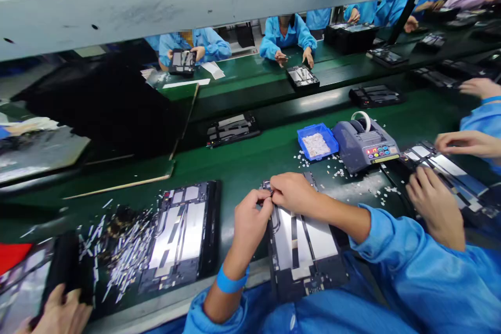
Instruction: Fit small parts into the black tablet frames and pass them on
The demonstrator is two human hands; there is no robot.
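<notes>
Blue sleeves (391,242) reach in from both sides over an opened tablet-like device (323,245), which lies partly over the near edge of the green tabletop (254,159), directly in front of the person. Its long axis runs away from the body, the far end leaning slightly left, with silvery panels and dark strips following that same line. The left hand (250,222) (a blue band (233,281) circles its wrist) and the right hand (295,194) meet at the far left corner, fingertips pinched close together; whether they grip some small part there, I cannot tell. The right forearm slants across the device's right side.

To the left, a stack of similar devices (183,232) points much the same way, with pale strips (129,255) strewn beside it. Beyond the right hand, a blue tray (331,141) of whitish bits (316,144) sits just beside a grey tape dispenser (354,146). Farther right, a co-worker's hands (438,209) hover over or touch another device (420,152).
</notes>
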